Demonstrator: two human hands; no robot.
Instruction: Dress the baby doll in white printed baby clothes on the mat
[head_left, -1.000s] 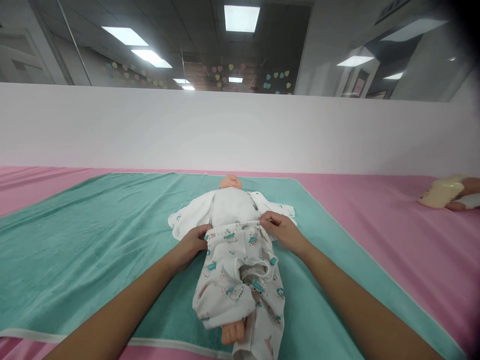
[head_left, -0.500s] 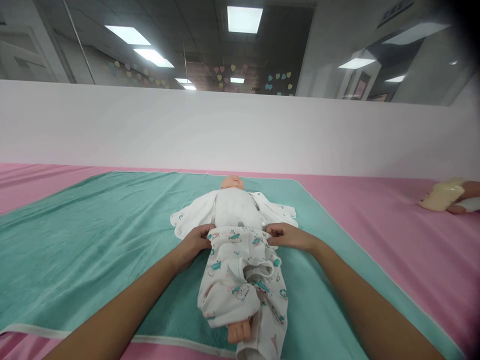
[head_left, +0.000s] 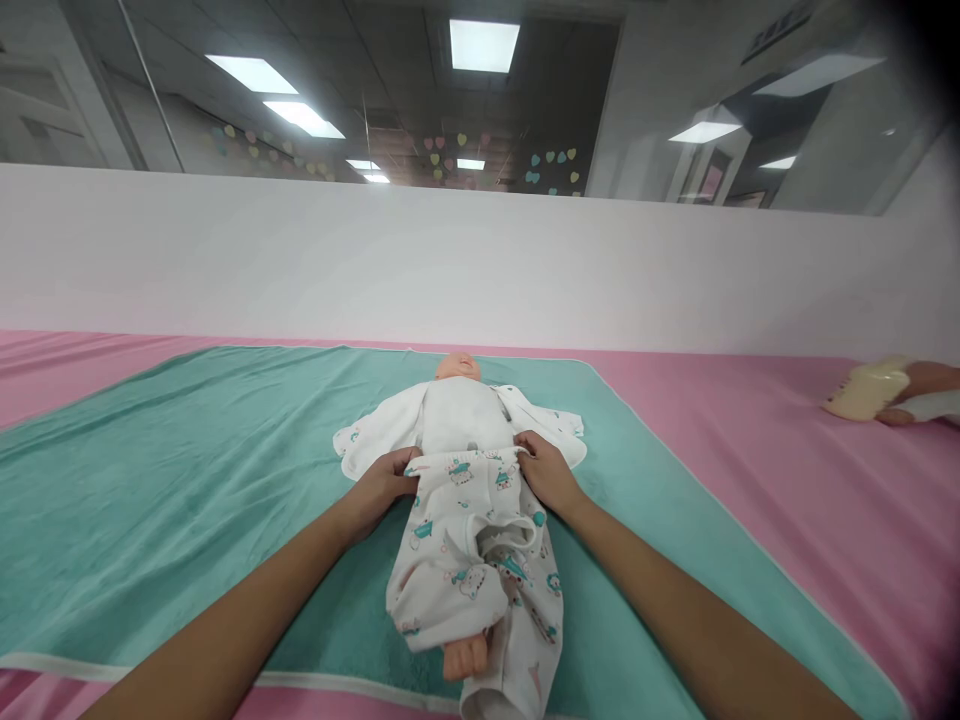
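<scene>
A baby doll (head_left: 459,367) lies on its back on a teal blanket (head_left: 240,480), head away from me. It wears a white long-sleeved top (head_left: 465,415) with the sleeves spread to both sides. White printed baby pants (head_left: 465,520) cover its hips and legs. One bare foot (head_left: 466,657) pokes out of a leg opening, while the other pant leg hangs past it with no foot showing. My left hand (head_left: 381,490) pinches the waistband at the left side. On the right side of the waistband, my right hand (head_left: 546,468) is closed on the fabric.
Under the blanket is a pink sheet (head_left: 795,430). At the far right lies part of another doll (head_left: 877,388), with a yellowish piece at its end. A white wall (head_left: 450,260) with a reflective window (head_left: 375,100) above it stands behind.
My right hand has moved inward and turned, now gripping nearer the front of the waistband. My left hand stays at its side. The whole view has shifted slightly.
</scene>
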